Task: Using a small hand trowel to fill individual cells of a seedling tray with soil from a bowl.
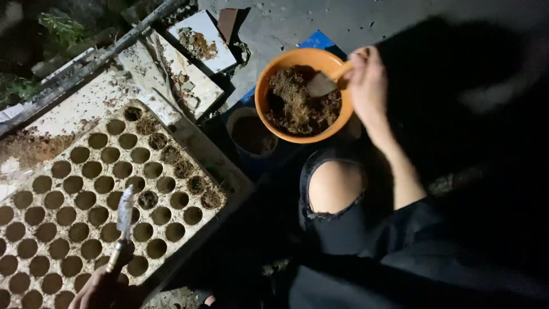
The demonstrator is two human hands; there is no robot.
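Crouched in the dark, your left hand sits at the bottom edge of the view, closed around the handle of a small trowel whose pale blade lies over the seedling tray. That tray, a cream sheet of round cells, spreads across the lower left; most cells look dark and hollow, while those along its far right edge hold fibrous brown material. Your bare knee shows through a torn black trouser leg at centre. Beyond it, your right hand grips a scoop dipped into an orange bowl of brown, stringy planting mix. Just beside the bowl, lower left, stands a dark pot. Farther off lie soil-strewn white tiles and a concrete floor.
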